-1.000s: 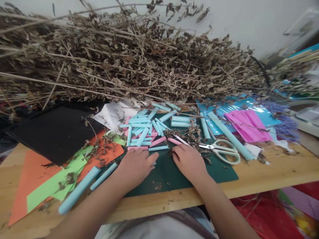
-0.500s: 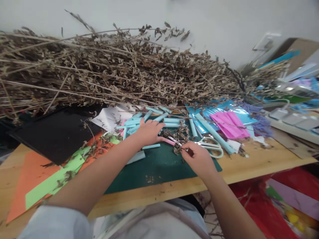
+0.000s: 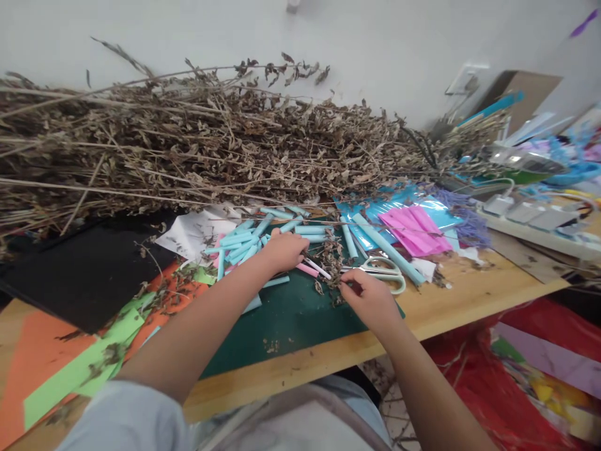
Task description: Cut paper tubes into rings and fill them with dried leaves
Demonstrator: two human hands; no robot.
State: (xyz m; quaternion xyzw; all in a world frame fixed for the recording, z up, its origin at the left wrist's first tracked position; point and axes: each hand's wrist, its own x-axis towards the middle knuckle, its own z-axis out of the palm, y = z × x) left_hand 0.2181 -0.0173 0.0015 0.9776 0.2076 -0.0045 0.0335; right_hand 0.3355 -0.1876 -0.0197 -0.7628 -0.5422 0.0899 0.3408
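My left hand (image 3: 285,249) reaches over a heap of light-blue paper rolls (image 3: 235,240), its fingers bent down and closed. A thin white stick (image 3: 318,268) and a pink paper roll (image 3: 308,270) lie right at its fingertips; what the fingers hold is hidden. My right hand (image 3: 370,297) pinches thumb to forefinger at the edge of some dried leaves (image 3: 332,258), on a small dried sprig. White-handled scissors (image 3: 399,275) lie just beyond the right hand. Under all this is a dark green cutting mat (image 3: 291,332).
Piled dried stalks (image 3: 263,144) run along the wall. A black sheet (image 3: 84,275), orange paper (image 3: 37,357) and green strips (image 3: 84,363) are at left. Pink folded paper (image 3: 416,230), blue film (image 3: 389,207) and a power strip (image 3: 539,228) are at right. A red bag (image 3: 474,376) stands below.
My left hand's fingers have drawn in from the blue rolls toward the white stick. My right hand stays pinched beside the leaves. The whole view has shifted a little to the right.
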